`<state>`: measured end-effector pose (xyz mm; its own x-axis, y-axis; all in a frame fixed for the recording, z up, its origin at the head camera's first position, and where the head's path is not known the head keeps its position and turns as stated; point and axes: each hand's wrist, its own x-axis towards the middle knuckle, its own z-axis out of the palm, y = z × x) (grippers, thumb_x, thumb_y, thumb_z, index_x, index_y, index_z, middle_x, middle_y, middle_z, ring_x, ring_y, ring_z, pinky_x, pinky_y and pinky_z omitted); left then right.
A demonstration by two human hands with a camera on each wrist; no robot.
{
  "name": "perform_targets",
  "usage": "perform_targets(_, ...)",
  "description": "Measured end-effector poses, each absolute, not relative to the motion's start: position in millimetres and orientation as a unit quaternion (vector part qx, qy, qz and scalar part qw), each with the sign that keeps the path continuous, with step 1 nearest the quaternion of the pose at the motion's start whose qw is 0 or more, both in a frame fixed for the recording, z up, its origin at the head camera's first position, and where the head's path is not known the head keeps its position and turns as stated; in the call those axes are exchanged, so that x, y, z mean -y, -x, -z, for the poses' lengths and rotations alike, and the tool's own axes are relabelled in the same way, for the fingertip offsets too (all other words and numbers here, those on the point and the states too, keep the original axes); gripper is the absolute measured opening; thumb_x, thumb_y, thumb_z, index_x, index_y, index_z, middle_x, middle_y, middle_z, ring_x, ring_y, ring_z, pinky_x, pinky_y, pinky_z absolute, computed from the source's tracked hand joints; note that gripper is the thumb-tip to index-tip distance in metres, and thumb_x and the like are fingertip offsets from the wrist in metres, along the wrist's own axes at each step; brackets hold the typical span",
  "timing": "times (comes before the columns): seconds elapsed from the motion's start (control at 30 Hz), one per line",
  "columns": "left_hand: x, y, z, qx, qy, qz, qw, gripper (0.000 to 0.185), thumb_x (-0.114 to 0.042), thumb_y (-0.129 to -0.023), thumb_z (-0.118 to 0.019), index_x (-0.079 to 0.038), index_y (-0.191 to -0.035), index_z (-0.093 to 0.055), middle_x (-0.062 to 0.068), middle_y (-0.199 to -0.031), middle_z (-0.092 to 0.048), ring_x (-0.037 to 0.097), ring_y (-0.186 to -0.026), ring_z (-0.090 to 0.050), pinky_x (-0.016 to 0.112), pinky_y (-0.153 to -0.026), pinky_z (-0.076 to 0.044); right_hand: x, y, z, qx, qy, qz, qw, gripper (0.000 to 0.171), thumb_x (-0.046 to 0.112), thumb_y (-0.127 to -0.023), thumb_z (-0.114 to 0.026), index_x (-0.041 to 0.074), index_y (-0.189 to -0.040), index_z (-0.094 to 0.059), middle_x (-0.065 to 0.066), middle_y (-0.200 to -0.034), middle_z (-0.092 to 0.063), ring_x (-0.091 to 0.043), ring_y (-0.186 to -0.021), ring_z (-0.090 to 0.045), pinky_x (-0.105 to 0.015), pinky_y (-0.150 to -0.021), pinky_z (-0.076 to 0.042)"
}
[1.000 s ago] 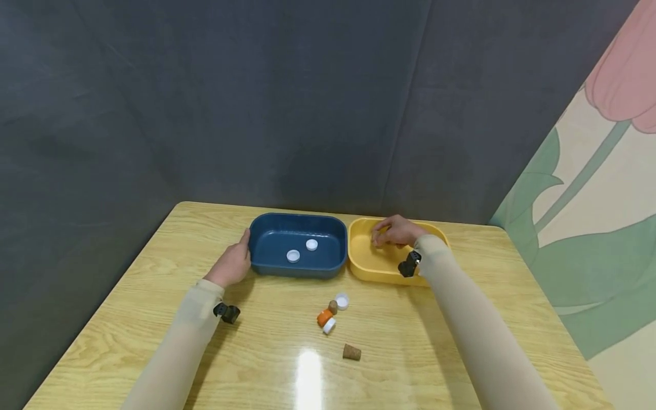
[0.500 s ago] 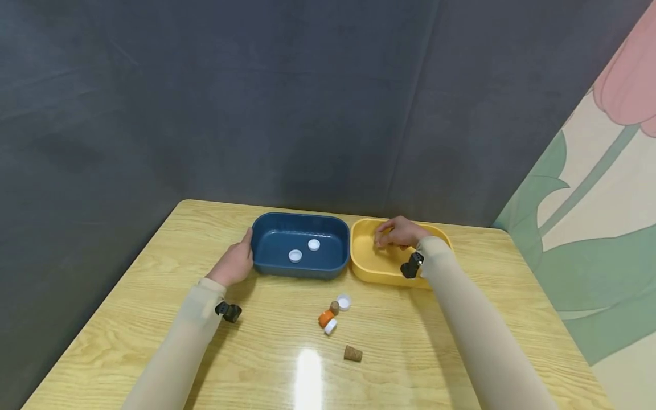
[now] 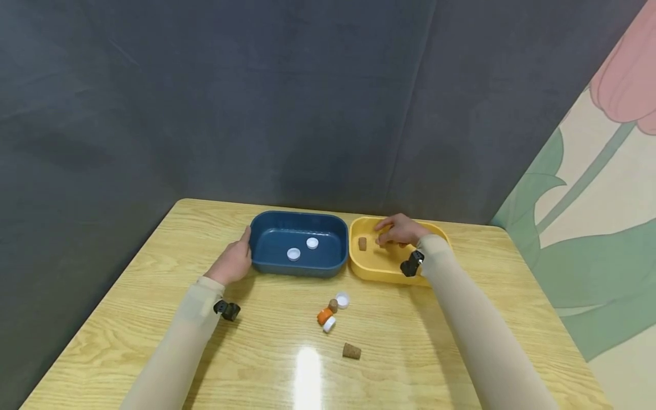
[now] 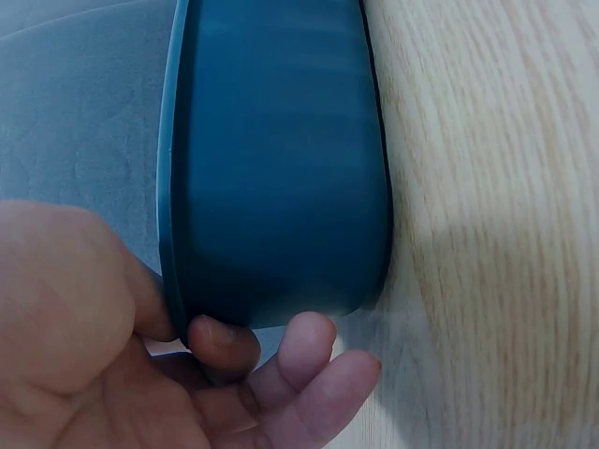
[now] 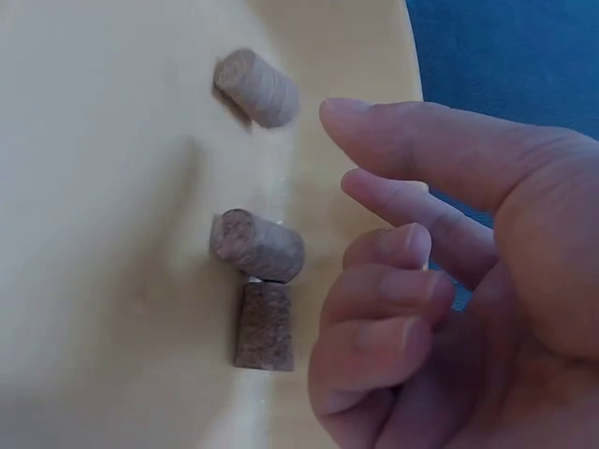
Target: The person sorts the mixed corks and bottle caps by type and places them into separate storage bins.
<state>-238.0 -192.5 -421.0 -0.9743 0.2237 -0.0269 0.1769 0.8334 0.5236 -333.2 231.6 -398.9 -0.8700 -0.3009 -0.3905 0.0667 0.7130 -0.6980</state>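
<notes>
My right hand (image 3: 397,230) hangs over the yellow tub (image 3: 366,267), fingers loosely bent and holding nothing. Three corks lie on the tub floor. In the right wrist view the pale cork (image 5: 257,88) lies on its side apart from the others, long axis running diagonally, one end toward the tub wall. A second pale cork (image 5: 258,246) also lies on its side near my fingertips, and a darker tapered cork (image 5: 263,326) touches it, its long axis set roughly square to that one. From the head view only one cork (image 3: 362,243) shows plainly in the tub; my hand covers the other two.

My left hand (image 3: 233,263) grips the near left end of the blue tub (image 3: 266,265), thumb over the rim, fingers curled under the wall; the wrist view cuts off most of the hand. Two white caps (image 3: 294,254) lie inside it. The two tubs stand side by side, just about touching.

On the wooden table (image 3: 154,285) in front: an orange cap (image 3: 323,315), more white caps and a small cork clustered together, and a lone brown cork (image 3: 351,351) nearer me.
</notes>
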Motion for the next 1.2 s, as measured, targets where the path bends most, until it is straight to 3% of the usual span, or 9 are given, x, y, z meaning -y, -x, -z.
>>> perform_targets(0.33,197.7,237.3,420.9,-0.958,-0.099,-0.264,0.048,0.059,-0.002,-0.104,-0.028,0.014,-0.154,-0.002,0.006,-0.065,-0.046,0.016,-0.051,-0.041,0.032,-0.057,-0.04,-229.0,299.8,383.5,-0.881,0.136,0.399,0.217,0.049,0.018,-0.093,-0.072,0.004,-0.138,-0.059,-0.009,-0.093,-0.059,-0.017,-0.062,-0.04,-0.029,-0.053,-0.035)
perform_targets(0.43,198.0,237.9,421.0,-0.958,-0.1,-0.263,0.048,0.059,-0.003,-0.104,-0.028,0.014,-0.154,-0.002,0.006,-0.066,-0.046,0.016,-0.052,-0.041,0.032,-0.058,-0.04,-226.4,286.6,378.5,-0.876,0.16,0.407,0.203,0.047,0.02,-0.092,-0.074,0.006,-0.135,-0.062,-0.008,-0.087,-0.06,-0.016,-0.059,-0.038,-0.027,-0.051,-0.033)
perform_targets(0.57,197.7,238.2,421.1,-0.957,-0.105,-0.265,0.048,0.059,-0.002,-0.104,-0.027,0.014,-0.154,-0.002,0.006,-0.066,-0.046,0.016,-0.052,-0.041,0.033,-0.058,-0.04,-217.7,262.9,366.3,-0.871,0.182,0.416,0.188,0.043,0.021,-0.088,-0.078,0.01,-0.128,-0.067,-0.005,-0.079,-0.049,-0.014,-0.058,-0.035,-0.025,-0.05,-0.03)
perform_targets(0.8,196.8,236.8,419.7,-0.957,-0.099,-0.267,0.057,0.059,-0.003,-0.104,-0.027,0.013,-0.155,-0.001,0.006,-0.064,-0.046,0.015,-0.049,-0.04,0.032,-0.056,-0.039,-206.0,231.2,368.9,-0.867,0.231,0.412,0.159,0.038,0.02,-0.085,-0.081,0.008,-0.12,-0.072,-0.004,-0.075,-0.046,-0.02,-0.071,-0.045,-0.027,-0.062,-0.037)
perform_targets(1.07,195.8,238.6,421.7,-0.958,-0.098,-0.262,0.055,0.059,-0.004,-0.105,-0.027,0.013,-0.155,-0.001,0.005,-0.064,-0.046,0.015,-0.051,-0.04,0.032,-0.059,-0.04,-198.6,204.1,387.3,-0.849,0.265,0.415,0.191,0.033,0.017,-0.084,-0.082,0.015,-0.117,-0.074,0.003,-0.068,-0.042,-0.012,-0.063,-0.041,-0.024,-0.059,-0.035)
perform_targets(1.2,195.9,238.3,421.8,-0.96,-0.099,-0.257,0.05,0.059,-0.004,-0.105,-0.027,0.013,-0.155,-0.002,0.006,-0.064,-0.046,0.015,-0.05,-0.04,0.033,-0.06,-0.041,-194.1,192.9,395.9,-0.828,0.286,0.427,0.225,0.038,0.013,-0.083,-0.082,0.009,-0.12,-0.072,0.003,-0.069,-0.04,-0.01,-0.062,-0.039,-0.023,-0.057,-0.034)
